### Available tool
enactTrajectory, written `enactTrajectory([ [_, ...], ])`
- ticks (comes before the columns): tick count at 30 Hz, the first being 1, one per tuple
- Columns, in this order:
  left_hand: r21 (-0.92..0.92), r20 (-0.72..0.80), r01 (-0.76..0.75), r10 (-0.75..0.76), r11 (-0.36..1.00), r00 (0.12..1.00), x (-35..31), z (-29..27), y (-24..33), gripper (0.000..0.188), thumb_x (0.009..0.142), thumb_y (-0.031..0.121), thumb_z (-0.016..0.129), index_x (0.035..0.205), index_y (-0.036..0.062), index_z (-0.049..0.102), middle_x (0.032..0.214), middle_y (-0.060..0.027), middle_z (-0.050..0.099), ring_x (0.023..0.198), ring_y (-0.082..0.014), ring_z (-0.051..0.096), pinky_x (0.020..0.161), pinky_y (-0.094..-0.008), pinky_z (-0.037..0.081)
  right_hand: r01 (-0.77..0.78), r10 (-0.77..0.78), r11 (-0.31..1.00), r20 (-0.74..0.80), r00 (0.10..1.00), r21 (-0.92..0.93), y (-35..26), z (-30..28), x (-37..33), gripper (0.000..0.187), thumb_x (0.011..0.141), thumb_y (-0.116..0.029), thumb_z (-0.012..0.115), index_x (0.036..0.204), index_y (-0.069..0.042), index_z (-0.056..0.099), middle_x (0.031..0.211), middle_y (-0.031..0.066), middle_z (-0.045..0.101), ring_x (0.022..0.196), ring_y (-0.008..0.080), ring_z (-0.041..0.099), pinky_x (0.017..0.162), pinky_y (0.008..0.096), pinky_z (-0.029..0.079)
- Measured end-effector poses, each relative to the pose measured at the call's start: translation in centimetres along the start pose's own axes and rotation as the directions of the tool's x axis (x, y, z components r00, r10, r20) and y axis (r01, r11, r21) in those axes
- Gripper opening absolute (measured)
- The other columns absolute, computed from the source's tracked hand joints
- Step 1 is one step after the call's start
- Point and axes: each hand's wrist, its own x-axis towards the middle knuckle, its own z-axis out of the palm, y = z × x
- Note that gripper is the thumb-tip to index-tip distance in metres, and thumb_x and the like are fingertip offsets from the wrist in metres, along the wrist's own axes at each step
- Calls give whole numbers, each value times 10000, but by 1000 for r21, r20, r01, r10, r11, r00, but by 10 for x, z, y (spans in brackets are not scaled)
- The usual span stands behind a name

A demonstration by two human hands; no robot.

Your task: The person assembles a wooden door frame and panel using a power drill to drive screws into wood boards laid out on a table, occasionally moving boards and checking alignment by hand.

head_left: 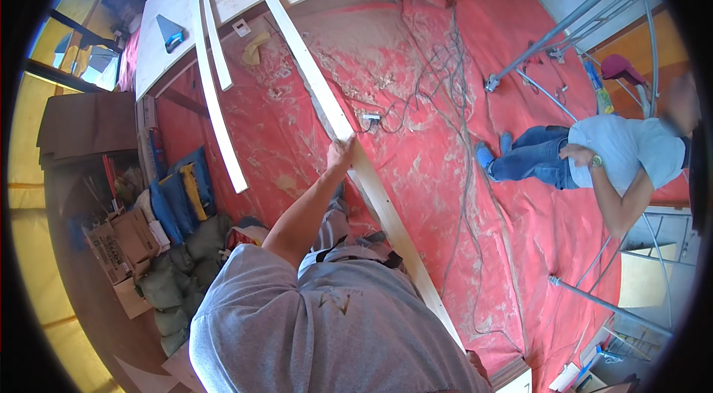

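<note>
The grey-shirted person's left hand (pixel 342 153) grips the long pale board (pixel 371 185) mid-length above the red floor sheet (pixel 416 96), apparently mid-carry, unplaced; right hand unseen.

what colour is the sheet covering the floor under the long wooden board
Red, dusted with pale sawdust; the floor sheet shows best in the head view.

Bright daylight, sharp centre, heavy fisheye bending, black rim.

The person wears a grey short-sleeved T-shirt (pixel 312 326) — loose, creased, with a faint darker mark on the chest at six o'clock — and the forearm (pixel 304 211) above it is bare.
</note>
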Motion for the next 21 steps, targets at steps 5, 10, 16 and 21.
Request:
enactTrajectory([
  [5, -32, 109, 42, -38, 999, 993, 7, 35, 18, 721, 917, 592, 696, 1164, -82, 624, 1034, -253, 728, 874, -345, 765, 662, -425, 645, -3, 24, 964, -78, 997, 265, 87, 50, 23, 592, 604, -260, 839, 1137, -21, 739, 1079, 209, 763, 1030, 327, 739, 898, 408, 592],
  [10, -43, 70, 32, -29, 999, 997, 16, 6, 8, 721, 917, 579, 701, 1175, -90, 620, 1035, -259, 726, 855, -355, 766, 640, -424, 659, -57, 59, 995, 11, 998, -79, -28, -6, -12, 588, 602, -258, 835, 1130, -15, 742, 1088, 217, 761, 1038, 329, 738, 907, 403, 590],
  [16, -47, 83, -7, 10, 999, 997, 30, 10, 13, 671, 929, 575, 686, 1115, -68, 636, 996, -210, 725, 832, -307, 758, 589, -418, 645, -43, 53, 982, 51, 997, -185, -62, -12, -24, 606, 597, -247, 831, 1144, -6, 733, 1108, 234, 752, 1056, 343, 733, 917, 410, 590],
  [21, -80, 75, 0, 6, 997, 997, 35, 1, 19, 708, 920, 567, 703, 1173, -88, 618, 1061, -256, 719, 916, -349, 761, 658, -442, 665, 7, 0, 998, -96, 995, 68, -52, -7, -36, 598, 597, -236, 828, 1138, -2, 731, 1095, 236, 754, 1038, 342, 738, 901, 412, 597],
])
